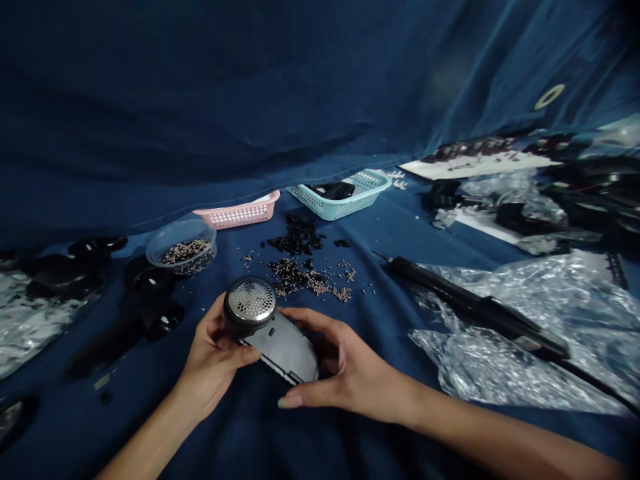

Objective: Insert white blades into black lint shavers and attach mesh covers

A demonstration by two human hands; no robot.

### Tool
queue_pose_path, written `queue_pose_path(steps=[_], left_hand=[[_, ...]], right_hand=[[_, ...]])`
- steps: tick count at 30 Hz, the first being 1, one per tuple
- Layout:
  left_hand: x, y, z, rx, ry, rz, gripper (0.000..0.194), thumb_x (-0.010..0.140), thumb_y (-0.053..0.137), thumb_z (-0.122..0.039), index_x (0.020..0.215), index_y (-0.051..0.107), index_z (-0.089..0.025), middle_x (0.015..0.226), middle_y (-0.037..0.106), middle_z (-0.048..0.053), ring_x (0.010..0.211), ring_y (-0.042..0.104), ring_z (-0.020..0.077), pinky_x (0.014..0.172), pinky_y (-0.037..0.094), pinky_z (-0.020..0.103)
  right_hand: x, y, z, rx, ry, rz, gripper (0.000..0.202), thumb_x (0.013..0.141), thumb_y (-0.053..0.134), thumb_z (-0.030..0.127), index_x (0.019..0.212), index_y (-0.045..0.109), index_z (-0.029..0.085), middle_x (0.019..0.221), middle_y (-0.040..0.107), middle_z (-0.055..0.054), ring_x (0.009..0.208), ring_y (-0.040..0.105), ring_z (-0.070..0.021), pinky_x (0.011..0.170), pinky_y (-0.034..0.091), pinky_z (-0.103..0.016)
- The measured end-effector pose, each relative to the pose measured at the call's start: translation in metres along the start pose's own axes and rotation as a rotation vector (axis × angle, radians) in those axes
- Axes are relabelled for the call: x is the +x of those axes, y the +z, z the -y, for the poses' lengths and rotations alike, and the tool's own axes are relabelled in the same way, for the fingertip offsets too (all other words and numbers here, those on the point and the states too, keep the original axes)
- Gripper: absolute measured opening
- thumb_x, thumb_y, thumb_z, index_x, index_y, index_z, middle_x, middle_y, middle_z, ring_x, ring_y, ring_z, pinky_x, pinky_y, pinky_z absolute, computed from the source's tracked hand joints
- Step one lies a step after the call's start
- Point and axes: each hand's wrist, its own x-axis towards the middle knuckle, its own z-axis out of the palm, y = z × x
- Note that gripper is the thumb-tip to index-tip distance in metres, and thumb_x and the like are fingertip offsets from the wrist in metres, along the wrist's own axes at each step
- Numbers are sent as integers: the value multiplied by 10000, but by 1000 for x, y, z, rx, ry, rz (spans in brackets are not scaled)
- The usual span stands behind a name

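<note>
Between my two hands is a fabric shaver (pixel 281 344) with a round perforated metal head and a grey body, tilted with its head up and to the left. My left hand (pixel 213 360) grips it at the head end, thumb on the body's near edge. Around the lower end, my right hand (pixel 345 363) is closed, with its thumb along the near side. Parts of the fingers are hidden behind the body. Just beyond the shaver, a pile of small screws (pixel 300 277) lies loose on the blue cloth, with small black parts (pixel 295 235) behind it.
A clear tub (pixel 207 243) of screws stands at left. Pink (pixel 240 215) and turquoise (pixel 345 208) baskets sit at the back. An electric screwdriver (pixel 465 293) lies on bubble wrap (pixel 500 380) at right. Black shaver housings (pixel 120 333) lie left; a blue curtain (pixel 250 100) hangs behind.
</note>
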Motion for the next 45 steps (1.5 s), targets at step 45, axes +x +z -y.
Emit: queue_pose_path(steps=[45], left_hand=[[-10,10,-9,304,201,32,727,596,930,-193,1275,691,-289,1295,714,74,1163,683,296,867,600,316]], right_hand=[[9,-23,8,-142,-225,-293,332,770,850,301,1062,713,219,960,727,-27,828,690,-176,812,608,-338]])
